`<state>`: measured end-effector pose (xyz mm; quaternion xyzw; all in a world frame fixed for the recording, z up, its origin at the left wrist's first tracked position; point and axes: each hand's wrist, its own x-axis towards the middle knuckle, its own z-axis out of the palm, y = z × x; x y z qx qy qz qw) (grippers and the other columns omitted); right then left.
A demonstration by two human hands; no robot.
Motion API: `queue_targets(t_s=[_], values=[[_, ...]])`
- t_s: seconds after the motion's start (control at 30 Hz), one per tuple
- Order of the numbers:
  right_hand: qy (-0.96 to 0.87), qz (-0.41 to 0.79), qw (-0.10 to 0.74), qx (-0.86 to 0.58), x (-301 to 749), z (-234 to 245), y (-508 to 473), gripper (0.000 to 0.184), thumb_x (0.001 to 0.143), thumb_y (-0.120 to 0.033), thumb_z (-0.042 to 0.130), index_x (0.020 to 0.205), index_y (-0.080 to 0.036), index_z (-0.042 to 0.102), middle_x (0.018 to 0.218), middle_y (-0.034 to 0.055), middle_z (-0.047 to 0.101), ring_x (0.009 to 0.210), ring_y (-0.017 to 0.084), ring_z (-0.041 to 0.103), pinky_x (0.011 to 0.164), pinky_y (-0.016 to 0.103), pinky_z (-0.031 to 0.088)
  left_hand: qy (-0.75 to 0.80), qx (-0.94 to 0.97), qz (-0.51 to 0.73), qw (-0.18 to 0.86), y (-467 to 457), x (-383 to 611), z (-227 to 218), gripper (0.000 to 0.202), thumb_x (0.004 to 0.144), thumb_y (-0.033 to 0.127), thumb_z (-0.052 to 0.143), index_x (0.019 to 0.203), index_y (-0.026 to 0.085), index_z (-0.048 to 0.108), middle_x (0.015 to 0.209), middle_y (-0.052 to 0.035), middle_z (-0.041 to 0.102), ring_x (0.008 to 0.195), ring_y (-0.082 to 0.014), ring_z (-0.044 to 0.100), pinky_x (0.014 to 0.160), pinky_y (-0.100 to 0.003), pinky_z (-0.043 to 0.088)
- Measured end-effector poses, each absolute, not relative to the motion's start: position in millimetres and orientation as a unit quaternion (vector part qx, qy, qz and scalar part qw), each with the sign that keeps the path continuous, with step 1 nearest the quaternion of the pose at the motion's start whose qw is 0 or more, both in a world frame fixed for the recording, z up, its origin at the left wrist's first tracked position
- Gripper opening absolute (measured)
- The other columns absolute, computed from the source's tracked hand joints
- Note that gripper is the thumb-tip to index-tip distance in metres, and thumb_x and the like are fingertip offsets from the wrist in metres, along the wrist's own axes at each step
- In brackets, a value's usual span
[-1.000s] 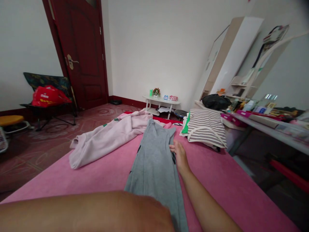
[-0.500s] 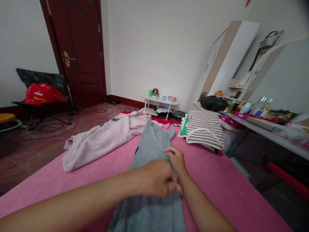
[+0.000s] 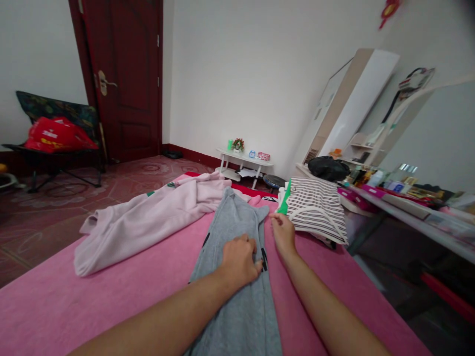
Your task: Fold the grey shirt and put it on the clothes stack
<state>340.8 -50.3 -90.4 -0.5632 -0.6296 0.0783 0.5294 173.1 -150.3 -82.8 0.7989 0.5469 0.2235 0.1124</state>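
A long, narrow folded grey garment [image 3: 237,217] with dark marks along its sides lies lengthwise on the pink bed cover [image 3: 148,277]. My left hand [image 3: 240,259] rests on its middle, fingers bent over the cloth and thumb apart near the right edge. Just right of the garment's far corner is my right hand [image 3: 284,232], fingers loosely curved with the thumb apart. I cannot tell if its fingertips touch the corner. A pale pink fleece garment [image 3: 156,217] lies to the left. Beyond my right hand sits a folded striped shirt [image 3: 317,200] on a stack of clothes.
A dressing table [image 3: 401,212] crowded with bottles and boxes runs along the right, a black bag [image 3: 328,168] at its far end. A low white table [image 3: 243,157] stands by the far wall. On the left, a folding chair [image 3: 55,106] holds a red bag [image 3: 59,136].
My left hand has moved away from me and come down onto the grey garment. My right hand has shifted right and farther out, toward the garment's far corner. The view has tilted slightly.
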Motion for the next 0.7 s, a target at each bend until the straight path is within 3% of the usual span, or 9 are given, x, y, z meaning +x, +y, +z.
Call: queue_targets(t_s=[0.1,0.2,0.3,0.4,0.53,0.7], values=[[-0.689,0.017,0.434,-0.579,348,-71,-14,0.033,0.078,-0.021,0.042,0.095,-0.015,0.069,0.096,0.0075,0.069,0.083,0.019,0.061,0.080,0.032,0.047,0.543,0.801,0.221,0.117,-147,172,-84,0.016,0.077,0.029,0.054,0.085,0.021,0.065,0.091,-0.0095,0.065,0.084,-0.0256,0.063,0.069,-0.035,0.045],[-0.740,-0.007,0.290,-0.607,349,-57,11,0.042,0.077,-0.013,0.045,0.111,-0.018,0.067,0.102,0.0060,0.070,0.088,0.018,0.062,0.084,0.029,0.045,0.537,0.796,0.254,0.121,-147,169,-83,0.013,0.077,0.022,0.051,0.080,0.020,0.063,0.086,-0.0064,0.065,0.079,-0.0220,0.063,0.066,-0.031,0.043],[-0.759,0.003,0.220,-0.613,349,-55,24,0.040,0.072,-0.012,0.056,0.107,-0.023,0.071,0.101,0.0042,0.071,0.090,0.019,0.063,0.083,0.028,0.044,0.516,0.776,0.331,0.149,-150,168,-80,0.010,0.078,0.019,0.047,0.080,0.020,0.057,0.082,-0.0028,0.062,0.073,-0.0174,0.060,0.063,-0.028,0.039],[-0.758,0.021,0.201,-0.620,349,-58,30,0.024,0.066,-0.014,0.065,0.085,-0.025,0.075,0.091,0.0011,0.073,0.088,0.019,0.063,0.079,0.026,0.044,0.494,0.749,0.405,0.173,-154,166,-76,0.007,0.080,0.017,0.044,0.079,0.020,0.050,0.077,-0.0007,0.058,0.069,-0.0147,0.056,0.062,-0.026,0.036],[-0.726,0.047,0.231,-0.646,351,-58,38,0.010,0.061,-0.012,0.065,0.056,-0.021,0.068,0.067,0.0013,0.070,0.078,0.018,0.064,0.071,0.023,0.045,0.470,0.733,0.453,0.191,-156,164,-74,0.006,0.080,0.016,0.043,0.076,0.020,0.046,0.074,0.0005,0.053,0.068,-0.0140,0.052,0.063,-0.026,0.035],[-0.628,0.111,0.359,-0.682,344,-62,54,0.018,0.073,-0.018,0.053,0.057,-0.018,0.060,0.052,0.0027,0.063,0.057,0.015,0.063,0.055,0.021,0.047,0.497,0.722,0.444,0.187,-155,165,-77,0.006,0.078,0.015,0.043,0.075,0.020,0.045,0.072,0.0010,0.052,0.065,-0.0141,0.050,0.062,-0.027,0.032]])
